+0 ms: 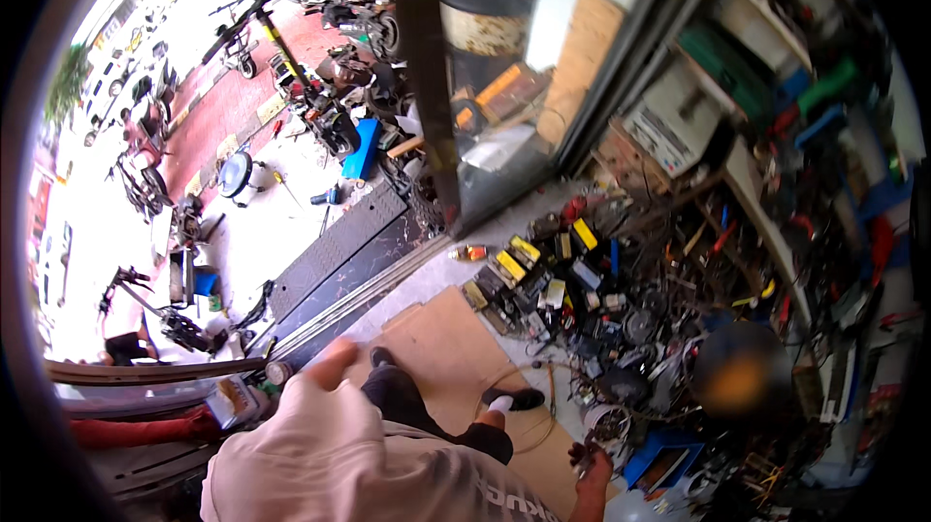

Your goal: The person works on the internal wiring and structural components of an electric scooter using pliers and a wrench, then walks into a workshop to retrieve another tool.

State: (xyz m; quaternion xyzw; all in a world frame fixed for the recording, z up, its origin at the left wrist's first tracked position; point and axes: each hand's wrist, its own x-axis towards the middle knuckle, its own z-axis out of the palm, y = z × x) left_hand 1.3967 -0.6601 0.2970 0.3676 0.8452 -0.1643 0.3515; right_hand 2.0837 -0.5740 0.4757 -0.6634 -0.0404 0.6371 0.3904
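My right hand (592, 467) hangs low beside my body, right of my legs. Its fingers look dark and greasy and are curled around something small and pale that I cannot make out. Close to it are a blue bin (663, 459) and a white bucket (607, 419) of small parts, both apart from the hand. On the left, a blurred, skin-coloured part of my left arm or left hand (335, 363) sticks out past the light sleeve, near the door track. Its fingers cannot be told apart.
Cardboard (436, 333) lies underfoot, with a looped hose (553, 391) on it. Yellow-topped black boxes (511, 265) and piled parts cover the floor at right, below a cluttered shelf (752, 182). Past the door track (364, 281) stand a scooter (281, 42), a round stool (236, 175) and motorbikes.
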